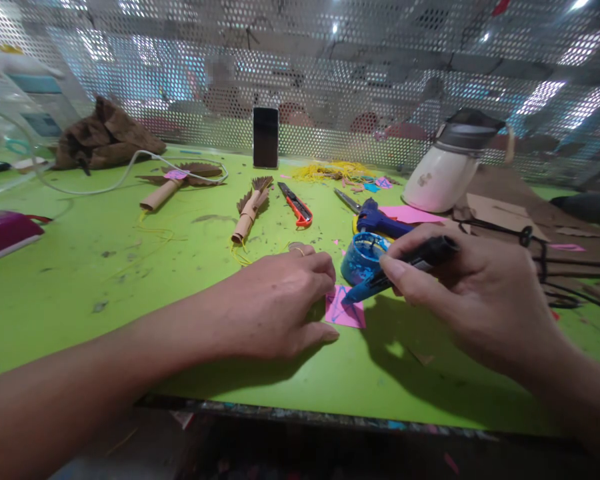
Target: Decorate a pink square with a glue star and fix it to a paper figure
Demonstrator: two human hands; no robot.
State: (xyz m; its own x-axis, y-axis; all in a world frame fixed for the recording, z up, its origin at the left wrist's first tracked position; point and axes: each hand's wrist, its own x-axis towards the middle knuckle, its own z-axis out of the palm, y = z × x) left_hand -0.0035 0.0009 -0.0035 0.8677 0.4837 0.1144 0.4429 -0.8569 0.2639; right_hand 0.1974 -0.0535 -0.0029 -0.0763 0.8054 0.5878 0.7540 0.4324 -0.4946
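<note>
Bright green tabletop [80, 280], shiny metal wall with holes [360, 80] behind. Left hand [275, 303] fingers flat on pink paper square [347, 312]. Right hand [473, 293] fingers squeeze blue-tipped marker [405, 267].

Left hand [280, 303] pins a pink paper square [346, 309] while right hand [473, 293] presses a blue-tipped marker [397, 270] onto it.

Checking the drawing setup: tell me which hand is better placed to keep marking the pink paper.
Probably the right hand: it holds the marker, tip on the pink paper. The left hand lies at its edge.
</note>
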